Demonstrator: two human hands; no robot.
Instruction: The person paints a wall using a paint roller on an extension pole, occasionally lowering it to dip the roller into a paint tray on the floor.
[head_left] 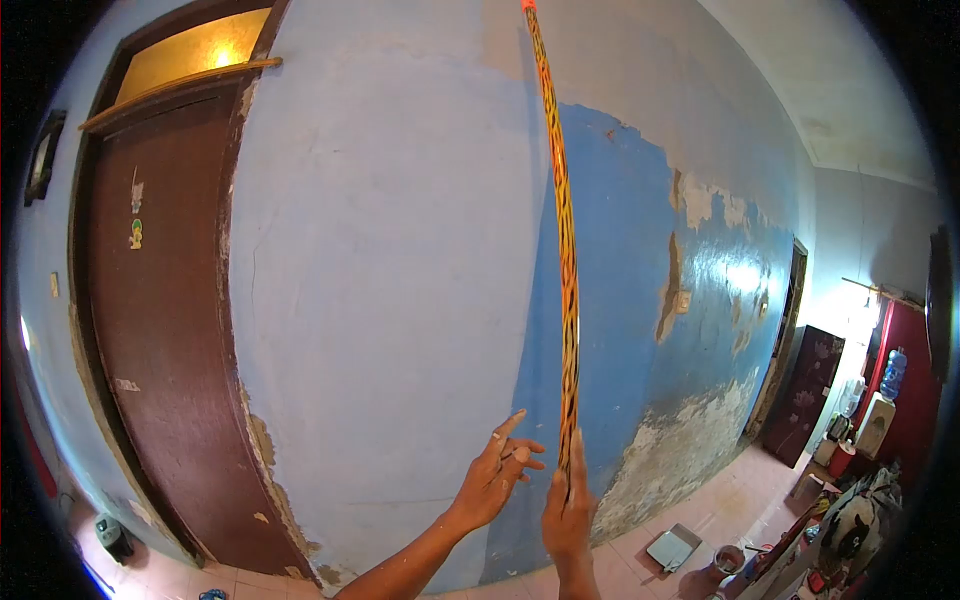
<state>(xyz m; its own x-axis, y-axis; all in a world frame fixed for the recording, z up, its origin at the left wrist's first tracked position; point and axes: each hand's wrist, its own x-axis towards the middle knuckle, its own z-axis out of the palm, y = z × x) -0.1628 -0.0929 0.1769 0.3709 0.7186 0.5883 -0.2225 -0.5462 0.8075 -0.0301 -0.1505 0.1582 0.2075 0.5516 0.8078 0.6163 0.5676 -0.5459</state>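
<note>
A long pole (564, 230) with a yellow, orange and black pattern rises almost upright in front of the wall. Its orange upper end leaves the picture at the top, so whatever it carries there is hidden. Around its lower end my right hand (570, 512) is closed. Just left of the pole, my left hand (492, 478) is off it, index finger stretched and the other fingers loosely bent and apart. Whitish spots mark the left fingers. Behind both hands stands the wall, pale blue-grey (390, 280) on the left and stronger blue (610, 250) on the right.
A brown door (155, 320) is at left. Peeling plaster (690, 440) covers the lower right wall, near a switch plate (683, 302). On the tiled floor lie a paint tray (674, 549) and a bucket (727, 560). Cluttered belongings (850, 530) fill the right side.
</note>
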